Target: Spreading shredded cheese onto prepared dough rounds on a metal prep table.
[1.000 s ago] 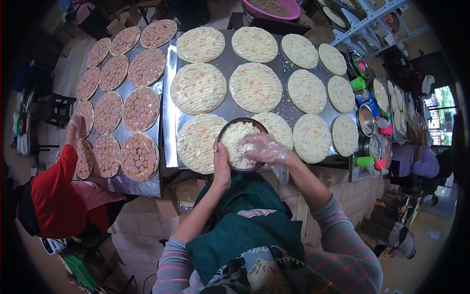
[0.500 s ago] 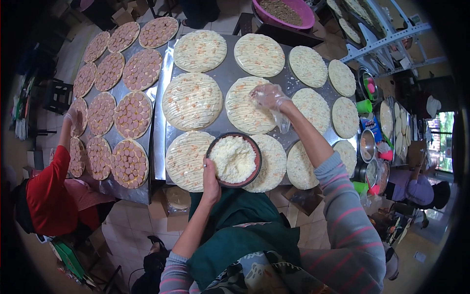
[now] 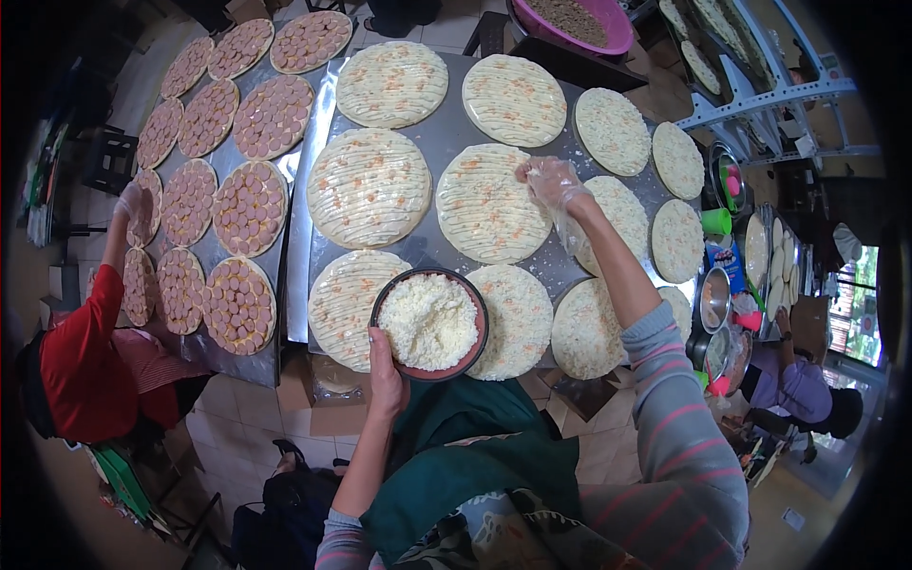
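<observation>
My left hand [image 3: 385, 373] grips the near rim of a dark round bowl [image 3: 429, 323] full of grated white cheese, held over the front edge of the metal table [image 3: 442, 142]. My right hand [image 3: 553, 181], inside a clear plastic glove, is pinched shut on a bit of cheese above the right edge of a pale pizza base [image 3: 488, 203] in the middle row. Several more sauced bases lie around it, such as a big one [image 3: 369, 187] to the left and one [image 3: 514, 320] just right of the bowl.
A person in a red sleeve [image 3: 81, 366] at the left reaches a gloved hand [image 3: 128, 200] over a tray of sausage-topped pizzas [image 3: 237, 206]. A pink basin [image 3: 570, 21] stands at the back. Small bowls, cups and a rack [image 3: 750, 90] crowd the right side, where another person [image 3: 803, 389] sits.
My right hand has gone from the bowl out to the middle pizza base and holds there. The bowl has come lower and left in view. The person in red has shifted slightly.
</observation>
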Demonstrator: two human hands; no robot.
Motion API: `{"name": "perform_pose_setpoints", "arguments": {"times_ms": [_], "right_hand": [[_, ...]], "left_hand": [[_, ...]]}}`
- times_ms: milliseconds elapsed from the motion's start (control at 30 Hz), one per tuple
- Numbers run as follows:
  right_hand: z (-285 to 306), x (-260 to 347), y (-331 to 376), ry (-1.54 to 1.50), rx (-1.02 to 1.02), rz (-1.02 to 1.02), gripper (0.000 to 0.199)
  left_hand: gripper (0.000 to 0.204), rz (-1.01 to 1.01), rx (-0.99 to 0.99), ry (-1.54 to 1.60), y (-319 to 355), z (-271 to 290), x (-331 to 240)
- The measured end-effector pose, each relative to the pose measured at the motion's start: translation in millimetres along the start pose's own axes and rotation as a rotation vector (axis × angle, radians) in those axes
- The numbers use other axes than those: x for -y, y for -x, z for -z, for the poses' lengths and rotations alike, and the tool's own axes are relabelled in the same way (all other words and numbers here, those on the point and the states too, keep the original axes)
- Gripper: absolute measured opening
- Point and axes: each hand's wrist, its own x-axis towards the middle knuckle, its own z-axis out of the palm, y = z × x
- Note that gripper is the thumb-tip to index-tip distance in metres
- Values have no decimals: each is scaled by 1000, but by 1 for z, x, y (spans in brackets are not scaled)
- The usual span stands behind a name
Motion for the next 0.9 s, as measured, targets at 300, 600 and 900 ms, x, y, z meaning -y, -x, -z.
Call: {"name": "perform_pose_setpoints", "arguments": {"times_ms": [300, 600, 900], "right_hand": [[-4, 29, -38, 81, 17, 177, 18], [19, -2, 3, 116, 42, 105, 18], [-34, 39, 27, 18, 219, 256, 18]], "left_hand": [[57, -14, -26, -41, -3, -5, 5], [56, -39, -40, -25, -2, -3, 7], [56, -48, -45, -19, -1, -1, 8]]}}
